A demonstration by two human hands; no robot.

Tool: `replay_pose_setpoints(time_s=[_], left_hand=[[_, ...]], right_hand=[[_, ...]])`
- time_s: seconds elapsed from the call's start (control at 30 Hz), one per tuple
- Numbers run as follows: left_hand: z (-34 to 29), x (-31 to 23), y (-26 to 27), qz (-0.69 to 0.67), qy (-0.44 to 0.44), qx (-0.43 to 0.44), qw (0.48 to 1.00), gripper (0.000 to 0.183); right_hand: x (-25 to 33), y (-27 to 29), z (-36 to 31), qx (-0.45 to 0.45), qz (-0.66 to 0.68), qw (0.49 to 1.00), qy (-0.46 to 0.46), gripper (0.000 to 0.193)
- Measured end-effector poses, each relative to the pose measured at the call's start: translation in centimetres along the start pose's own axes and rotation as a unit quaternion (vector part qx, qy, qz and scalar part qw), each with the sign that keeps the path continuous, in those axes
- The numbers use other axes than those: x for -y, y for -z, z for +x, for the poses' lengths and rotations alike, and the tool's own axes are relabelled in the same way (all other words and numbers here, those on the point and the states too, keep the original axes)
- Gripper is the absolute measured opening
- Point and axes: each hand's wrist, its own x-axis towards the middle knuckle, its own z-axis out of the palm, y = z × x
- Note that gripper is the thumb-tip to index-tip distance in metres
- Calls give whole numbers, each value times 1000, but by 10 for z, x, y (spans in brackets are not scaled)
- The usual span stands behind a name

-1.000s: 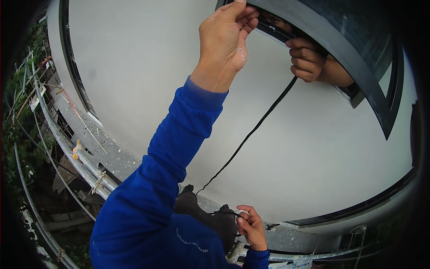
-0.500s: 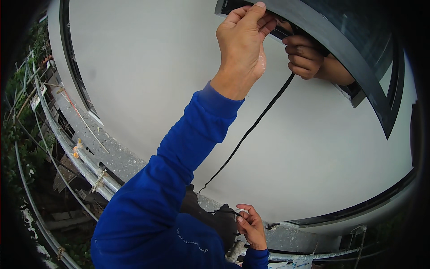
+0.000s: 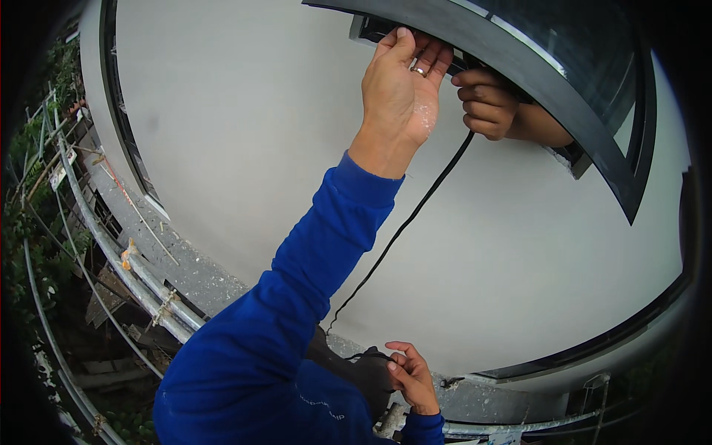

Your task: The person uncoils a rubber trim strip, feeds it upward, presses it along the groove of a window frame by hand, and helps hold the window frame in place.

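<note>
My left hand (image 3: 404, 93) is raised to the dark window sash (image 3: 549, 96), palm showing and a ring on one finger. Its fingers are stretched up against the sash's lower edge, which hides some fingertips; the thumb stands apart. Low in front of me, my right hand (image 3: 414, 377) pinches a thin black cord (image 3: 363, 356) between thumb and fingers, the index finger raised. Another person's hand (image 3: 486, 102) comes out beneath the sash, closed around the upper part of a black cable (image 3: 415, 211). That cable hangs slantwise down across the wall to near my legs.
A smooth pale wall (image 3: 245, 133) fills the middle. Narrow dark window frames stand at left and lower right. Metal scaffold pipes (image 3: 159, 297) run along the left, beside a speckled grey ledge (image 3: 200, 267). Foliage (image 3: 26, 274) and debris lie beyond and below.
The sash sits lower and further left in view. My left thumb has come off its face and the fingers have straightened. The other person's hand has shifted slightly left; my right hand barely moved.
</note>
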Motion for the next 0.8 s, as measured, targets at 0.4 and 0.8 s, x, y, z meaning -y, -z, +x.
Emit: replay_pose_setpoints(time_s=[0.4,0.8], left_hand=[[-3,-1,3,-40,42,2,998,14],[3,2,2,-95,80,-39,991,15]], right_hand=[[-3,1,1,10,5,1000,-5,39],[-1,-5,1,-5,-15,1000,5,40]])
